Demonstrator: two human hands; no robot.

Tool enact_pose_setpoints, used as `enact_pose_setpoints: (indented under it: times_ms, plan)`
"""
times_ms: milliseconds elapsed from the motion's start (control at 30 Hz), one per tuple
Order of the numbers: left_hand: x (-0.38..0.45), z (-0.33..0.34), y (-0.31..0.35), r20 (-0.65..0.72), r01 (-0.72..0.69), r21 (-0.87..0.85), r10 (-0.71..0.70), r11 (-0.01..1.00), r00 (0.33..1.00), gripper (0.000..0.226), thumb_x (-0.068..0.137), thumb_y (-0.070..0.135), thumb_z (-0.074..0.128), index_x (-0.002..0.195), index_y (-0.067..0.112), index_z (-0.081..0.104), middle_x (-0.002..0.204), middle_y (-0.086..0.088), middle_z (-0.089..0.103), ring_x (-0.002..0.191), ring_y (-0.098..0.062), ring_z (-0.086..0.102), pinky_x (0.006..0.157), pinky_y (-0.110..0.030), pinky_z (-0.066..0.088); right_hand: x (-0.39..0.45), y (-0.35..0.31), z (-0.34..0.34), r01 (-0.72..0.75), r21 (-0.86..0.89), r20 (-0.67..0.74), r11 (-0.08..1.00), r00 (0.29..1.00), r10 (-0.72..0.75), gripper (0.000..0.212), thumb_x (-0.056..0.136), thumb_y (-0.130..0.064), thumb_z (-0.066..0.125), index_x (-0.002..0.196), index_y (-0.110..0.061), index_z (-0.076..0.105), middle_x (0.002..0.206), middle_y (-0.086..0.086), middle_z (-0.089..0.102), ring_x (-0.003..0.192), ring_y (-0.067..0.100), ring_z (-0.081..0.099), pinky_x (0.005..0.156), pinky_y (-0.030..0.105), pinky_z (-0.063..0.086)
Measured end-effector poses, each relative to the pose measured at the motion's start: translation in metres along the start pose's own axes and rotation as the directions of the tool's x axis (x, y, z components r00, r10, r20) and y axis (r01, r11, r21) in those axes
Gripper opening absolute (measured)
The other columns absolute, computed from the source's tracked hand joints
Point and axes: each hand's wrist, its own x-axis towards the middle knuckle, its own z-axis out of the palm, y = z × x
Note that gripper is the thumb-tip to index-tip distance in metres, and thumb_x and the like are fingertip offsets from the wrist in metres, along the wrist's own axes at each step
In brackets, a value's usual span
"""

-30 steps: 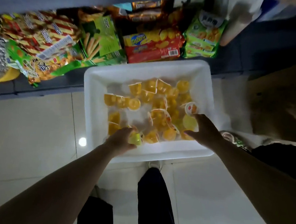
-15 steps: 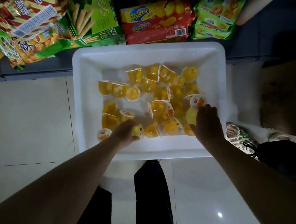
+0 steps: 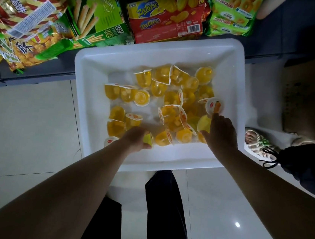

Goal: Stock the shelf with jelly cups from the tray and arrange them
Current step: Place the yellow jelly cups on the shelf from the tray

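A white plastic tray (image 3: 92, 69) on the floor holds several yellow jelly cups (image 3: 161, 92) scattered in a loose pile. My left hand (image 3: 137, 138) is low at the tray's near side and grips a yellow-green jelly cup (image 3: 148, 139). My right hand (image 3: 220, 133) is over the tray's right side, its fingers reaching onto a pale yellow cup (image 3: 204, 123), just below a cup lying lid-up (image 3: 213, 105). How firmly the right hand holds that cup is hidden by the hand itself.
The bottom shelf (image 3: 33, 71) behind the tray carries snack packs: a red cheese-cracker box (image 3: 167, 21), green biscuit-stick boxes (image 3: 97, 15), and green cookie bags (image 3: 231, 14). Another person's sandalled foot (image 3: 257, 141) stands right of the tray. My legs (image 3: 165, 207) are below it on pale tiles.
The view has dropped closer to the tray. My left hand keeps its cup at the near edge. My right hand has slid forward onto the cups at the right side.
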Motion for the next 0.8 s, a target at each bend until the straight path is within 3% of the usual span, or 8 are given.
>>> enact_pose_setpoints:
  times_ms: [200,367,500,567,633,700,767,800]
  plan:
    - [-0.004,-0.002,-0.002,-0.032,0.019,-0.030,-0.020,0.999,0.999,0.054,0.083,0.033,0.070,0.129,0.009,0.052,0.131,-0.009,0.056,0.119,-0.027,0.052,0.096,-0.031,0.042,0.003,-0.002,-0.001,-0.044,0.085,0.044,0.995,0.998,0.040,0.057,0.082,-0.035,0.071,0.126,-0.005,0.048,0.119,0.013,0.060,0.112,0.030,0.056,0.093,0.039,0.047]
    - [-0.019,-0.013,-0.011,-0.089,0.101,-0.269,-0.129,0.958,0.988,0.053,0.081,0.031,0.073,0.124,0.008,0.052,0.123,-0.008,0.058,0.112,-0.026,0.054,0.087,-0.032,0.046,-0.004,-0.004,-0.010,-0.090,0.191,0.103,0.977,0.992,0.071,0.056,0.081,-0.036,0.072,0.125,-0.006,0.052,0.122,0.013,0.058,0.113,0.029,0.055,0.093,0.034,0.043]
    - [-0.044,-0.034,-0.015,-0.164,0.078,-0.383,-0.151,0.920,0.975,0.042,0.080,0.033,0.073,0.108,0.004,0.060,0.099,-0.006,0.063,0.088,-0.015,0.057,0.062,-0.012,0.039,-0.015,-0.022,-0.034,-0.140,0.346,0.150,0.928,0.984,0.093,0.063,0.080,-0.042,0.071,0.129,-0.008,0.051,0.122,0.011,0.060,0.114,0.027,0.056,0.090,0.031,0.044]
    - [-0.061,-0.047,-0.011,-0.186,0.066,-0.484,-0.176,0.873,0.967,0.031,0.080,0.032,0.072,0.099,0.008,0.064,0.082,-0.001,0.060,0.069,-0.010,0.055,0.049,-0.007,0.037,-0.021,-0.034,-0.048,-0.161,0.424,0.187,0.891,0.978,0.088,0.063,0.081,-0.045,0.069,0.130,-0.009,0.051,0.120,0.009,0.062,0.111,0.026,0.058,0.086,0.029,0.044]
    - [-0.081,-0.059,-0.011,-0.215,0.038,-0.602,-0.208,0.798,0.954,0.031,0.079,0.035,0.073,0.093,0.008,0.066,0.080,-0.003,0.063,0.069,-0.013,0.058,0.056,-0.015,0.042,-0.030,-0.048,-0.067,-0.149,0.522,0.198,0.840,0.979,0.051,0.058,0.081,-0.045,0.069,0.126,-0.011,0.055,0.116,0.006,0.064,0.108,0.025,0.059,0.087,0.029,0.044]
    - [-0.103,-0.075,-0.008,-0.239,0.004,-0.716,-0.251,0.698,0.938,0.035,0.076,0.036,0.076,0.096,0.009,0.068,0.084,-0.004,0.067,0.076,-0.016,0.063,0.062,-0.025,0.050,-0.043,-0.067,-0.093,-0.117,0.666,0.171,0.737,0.985,0.002,0.041,0.079,-0.036,0.073,0.109,-0.009,0.063,0.106,0.005,0.067,0.100,0.023,0.062,0.087,0.035,0.049]
    - [-0.127,-0.094,-0.004,-0.261,-0.050,-0.801,-0.273,0.597,0.926,0.023,0.077,0.029,0.076,0.091,0.013,0.068,0.078,0.003,0.070,0.075,-0.011,0.066,0.066,-0.023,0.053,-0.061,-0.088,-0.124,-0.083,0.789,0.149,0.609,0.987,-0.059,0.018,0.080,-0.020,0.074,0.093,-0.013,0.065,0.094,0.000,0.067,0.092,0.018,0.063,0.088,0.039,0.050]
    - [-0.141,-0.105,0.000,-0.269,-0.079,-0.839,-0.284,0.539,0.920,0.015,0.078,0.024,0.076,0.084,0.015,0.067,0.072,0.006,0.069,0.072,-0.009,0.066,0.064,-0.020,0.052,-0.070,-0.099,-0.141,-0.056,0.830,0.125,0.555,0.988,-0.088,0.017,0.079,-0.014,0.075,0.092,-0.017,0.064,0.091,-0.003,0.066,0.091,0.016,0.063,0.089,0.040,0.051]
